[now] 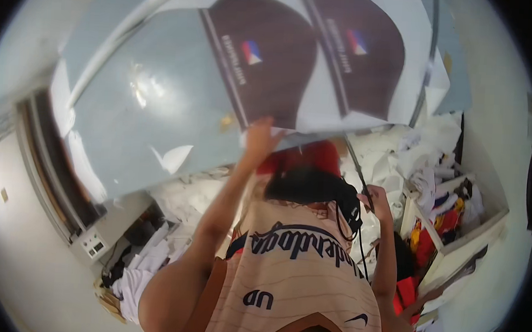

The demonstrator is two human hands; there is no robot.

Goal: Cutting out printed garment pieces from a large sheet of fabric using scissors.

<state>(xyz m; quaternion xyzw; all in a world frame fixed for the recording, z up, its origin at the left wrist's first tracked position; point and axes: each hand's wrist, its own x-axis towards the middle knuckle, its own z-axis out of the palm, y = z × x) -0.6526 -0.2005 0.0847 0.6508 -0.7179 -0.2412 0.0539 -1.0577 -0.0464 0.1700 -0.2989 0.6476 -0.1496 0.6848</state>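
Left fingers [260, 131] touch printed sheet [317, 78] — pale bin [470, 234] holds colourful cloth [449, 218].

1 view: the left of 2 head-worn fisheyes looks steeply down, upright, with the wearer's striped sleeveless jersey [308, 272] near and a blue-grey worktable [172, 111] far, its wide sweep reaching the left wall [16, 224] and right wall [520, 90].

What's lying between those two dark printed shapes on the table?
In the head view, only white sheet shows between the left dark shape and the right dark shape, narrowing to almost nothing partway along.
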